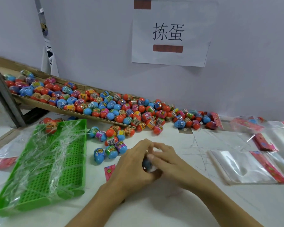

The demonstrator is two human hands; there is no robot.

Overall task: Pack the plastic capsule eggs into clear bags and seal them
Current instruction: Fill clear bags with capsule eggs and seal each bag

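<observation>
I have both hands together at the middle of the white table [179, 208]. My left hand [133, 164] curls its fingers round a bagged blue capsule egg [147, 163], and my right hand [164, 157] pinches the top of the same bundle from the other side; the egg shows only as a dark blue patch between my palms. A pink header card [109, 171] sticks out just left of my left hand. Three blue eggs [111, 151] lie loose just beyond that hand, more eggs near them. Behind, a cardboard chute [39, 102] slopes down from the left, covered in red and blue eggs [105, 105] that spill onto the table along the wall. A green perforated tray [69, 167] wrapped in clear film sits to my left. To my right lie flat clear bags [243, 167] with pink strips. A paper sign [169, 32] hangs on the wall
</observation>
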